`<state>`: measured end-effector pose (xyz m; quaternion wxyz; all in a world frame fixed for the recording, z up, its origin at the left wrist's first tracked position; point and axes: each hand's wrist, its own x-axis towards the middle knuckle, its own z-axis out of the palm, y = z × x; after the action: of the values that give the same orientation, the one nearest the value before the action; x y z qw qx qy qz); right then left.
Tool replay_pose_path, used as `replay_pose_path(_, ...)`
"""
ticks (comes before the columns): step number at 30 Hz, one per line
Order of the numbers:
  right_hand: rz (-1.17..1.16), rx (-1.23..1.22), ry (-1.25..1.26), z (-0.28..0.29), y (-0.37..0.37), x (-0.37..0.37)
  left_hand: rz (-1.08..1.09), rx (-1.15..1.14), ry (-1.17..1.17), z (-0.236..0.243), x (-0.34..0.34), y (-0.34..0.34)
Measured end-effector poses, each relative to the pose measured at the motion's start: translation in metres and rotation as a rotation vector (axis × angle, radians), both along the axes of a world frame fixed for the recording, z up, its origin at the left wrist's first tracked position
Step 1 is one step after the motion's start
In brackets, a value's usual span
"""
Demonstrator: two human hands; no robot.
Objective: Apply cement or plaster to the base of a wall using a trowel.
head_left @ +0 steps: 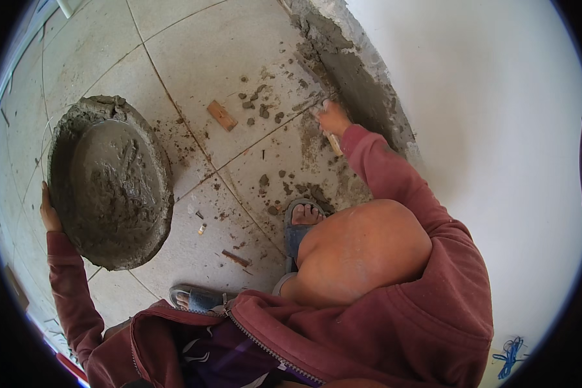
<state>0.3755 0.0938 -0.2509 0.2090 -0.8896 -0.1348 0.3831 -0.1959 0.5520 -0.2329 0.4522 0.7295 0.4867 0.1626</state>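
At the left, my left hand (50,211) grips the outer side of a round basin (164,223) caked with grey mortar. Its fingers lie along the rim, and the thumb is hidden. Wet mortar (119,187) fills the basin's inside. Over by the wall, my right hand (333,118) is closed around a trowel with a pale wooden handle (335,145). The trowel's blade is hard to make out against the grey mortar. Just beyond that hand, a band of fresh mortar (359,81) covers the foot of the white wall.
Crumbs of mortar (264,111) lie scattered over the tiled floor (194,58). A small wood block (222,116), a wood splinter (236,258) and a screw (199,215) rest there too. My sandalled foot (304,216) is near the wall. Blue cord (511,355) hangs at lower right.
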Motion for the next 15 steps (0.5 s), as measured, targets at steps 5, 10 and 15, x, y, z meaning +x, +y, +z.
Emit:
replay_pose_path(5, -0.249, 0.231, -0.061, -0.015, 0.022, 0.023, -0.076, 0.181, 0.167, -0.008, -0.025, 0.016)
replay_pose_path(10, -0.379, 0.344, -0.164, -0.022, 0.006, 0.015, -0.065, 0.31, 0.234, -0.014, -0.023, 0.016)
replay_pose_path(15, -0.336, 0.361, -0.224, 0.017, 0.0, 0.011, -0.072, 0.374, 0.26, -0.021, -0.018, 0.005)
